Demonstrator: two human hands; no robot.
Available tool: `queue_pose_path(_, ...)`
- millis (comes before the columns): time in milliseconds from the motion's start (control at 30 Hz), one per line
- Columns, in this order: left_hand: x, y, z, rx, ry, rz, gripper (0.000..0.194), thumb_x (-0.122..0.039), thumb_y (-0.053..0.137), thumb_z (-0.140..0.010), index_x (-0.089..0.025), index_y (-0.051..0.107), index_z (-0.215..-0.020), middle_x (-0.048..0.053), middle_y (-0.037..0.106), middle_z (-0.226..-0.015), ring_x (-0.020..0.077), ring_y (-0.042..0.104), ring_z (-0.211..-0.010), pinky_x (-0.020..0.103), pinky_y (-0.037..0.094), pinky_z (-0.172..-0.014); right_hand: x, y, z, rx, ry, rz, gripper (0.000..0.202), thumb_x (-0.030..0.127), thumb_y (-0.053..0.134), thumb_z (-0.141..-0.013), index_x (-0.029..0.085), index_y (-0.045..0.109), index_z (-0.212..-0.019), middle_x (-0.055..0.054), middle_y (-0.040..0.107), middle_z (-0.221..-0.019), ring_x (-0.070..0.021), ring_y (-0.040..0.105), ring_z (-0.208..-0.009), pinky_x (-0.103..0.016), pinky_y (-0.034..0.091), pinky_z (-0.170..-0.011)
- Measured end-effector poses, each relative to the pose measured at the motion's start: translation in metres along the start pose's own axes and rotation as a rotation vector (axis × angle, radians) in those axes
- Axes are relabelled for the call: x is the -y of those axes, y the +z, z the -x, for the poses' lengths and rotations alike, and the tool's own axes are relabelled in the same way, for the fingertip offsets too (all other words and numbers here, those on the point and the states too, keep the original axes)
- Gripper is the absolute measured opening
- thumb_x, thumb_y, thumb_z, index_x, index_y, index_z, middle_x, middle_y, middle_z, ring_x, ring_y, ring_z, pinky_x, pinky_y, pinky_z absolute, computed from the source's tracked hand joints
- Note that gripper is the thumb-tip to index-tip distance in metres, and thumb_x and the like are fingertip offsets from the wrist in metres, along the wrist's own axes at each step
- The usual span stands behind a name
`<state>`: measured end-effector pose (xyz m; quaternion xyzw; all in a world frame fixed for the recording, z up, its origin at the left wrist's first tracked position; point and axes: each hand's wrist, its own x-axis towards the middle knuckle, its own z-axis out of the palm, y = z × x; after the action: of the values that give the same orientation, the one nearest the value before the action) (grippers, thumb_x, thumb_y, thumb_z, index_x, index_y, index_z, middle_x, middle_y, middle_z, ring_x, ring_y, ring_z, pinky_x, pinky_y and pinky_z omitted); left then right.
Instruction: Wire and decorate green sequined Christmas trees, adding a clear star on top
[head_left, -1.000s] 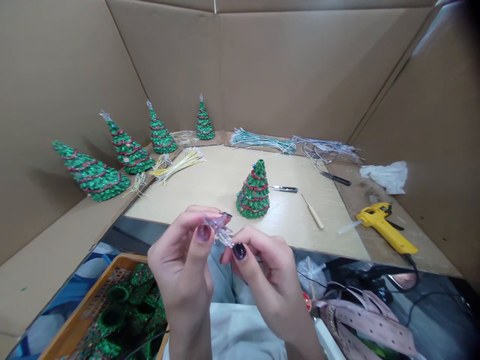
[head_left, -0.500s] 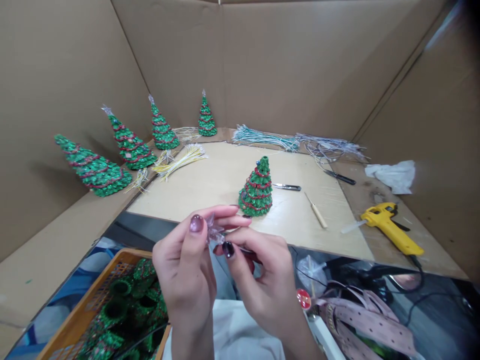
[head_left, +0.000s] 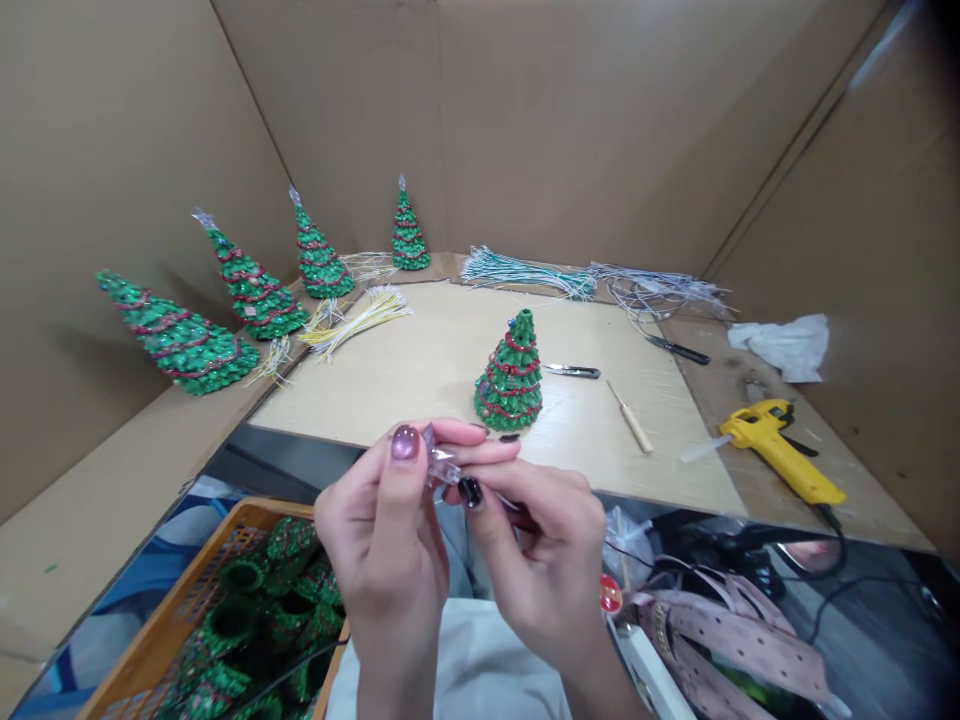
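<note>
My left hand (head_left: 394, 520) is closed on a clear plastic star (head_left: 442, 466), held between its thumb and fingers. Against the star's narrow base, my right hand (head_left: 536, 530) is pinched, thumb on forefinger. Whatever sits in that right pinch is too small and covered to make out. Just beyond my fingertips a small green Christmas tree (head_left: 511, 378) with red garland stands upright on the board, its tip bare.
Several green trees (head_left: 262, 298) stand at the left and back. Wire bundles (head_left: 529, 275) lie along the rear. On the right are a knife (head_left: 574, 371), an awl (head_left: 631, 420), a yellow glue gun (head_left: 784, 450) and crumpled tissue (head_left: 784, 345). An orange crate (head_left: 161, 640) holds more trees.
Both hands have shifted slightly to the right with the star. The star has turned a little between the fingers, and the view has moved slightly.
</note>
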<state>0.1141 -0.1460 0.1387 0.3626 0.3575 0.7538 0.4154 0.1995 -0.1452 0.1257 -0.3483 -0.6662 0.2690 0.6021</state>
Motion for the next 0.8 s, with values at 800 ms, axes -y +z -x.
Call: queue_pose_path(800,-0.009,-0.006,0.001,-0.021,0.083,-0.023,0.030,-0.038,0.053,-0.099,-0.022,0.079,-0.100,0.003,0.081,-0.084,0.0174,0.078,-0.083,0.020,0.062,-0.069,-0.005,0.013,0.002,0.189,0.188,-0.420,0.031,0.032,0.053,-0.101,0.019,0.060,-0.074,0.003,0.057,-0.065,-0.0080,0.050,-0.056,-0.020,0.038,-0.052)
